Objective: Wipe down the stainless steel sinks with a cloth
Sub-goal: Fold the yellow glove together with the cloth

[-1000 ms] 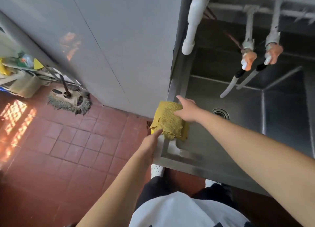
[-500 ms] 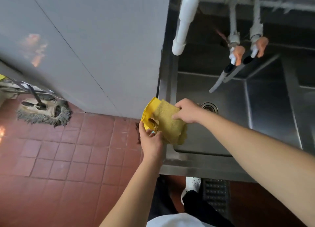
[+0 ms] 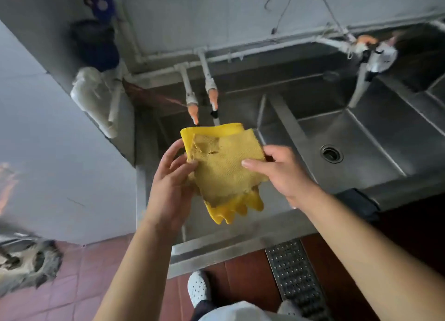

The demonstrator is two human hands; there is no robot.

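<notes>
At frame centre, both hands pinch the cloth point(image 3: 224, 166) aloft: left hand point(image 3: 169, 188) at its left edge, right hand point(image 3: 280, 173) at its right. Sink point(image 3: 375, 152) lies lower right of the cloth, nearer the right hand.

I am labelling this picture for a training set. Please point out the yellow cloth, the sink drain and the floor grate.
yellow cloth point(image 3: 224, 166): head view, middle of its textured face, between the two hands.
sink drain point(image 3: 331, 153): head view, centre of the round strainer.
floor grate point(image 3: 297, 281): head view, middle of the perforated metal strip.
</notes>
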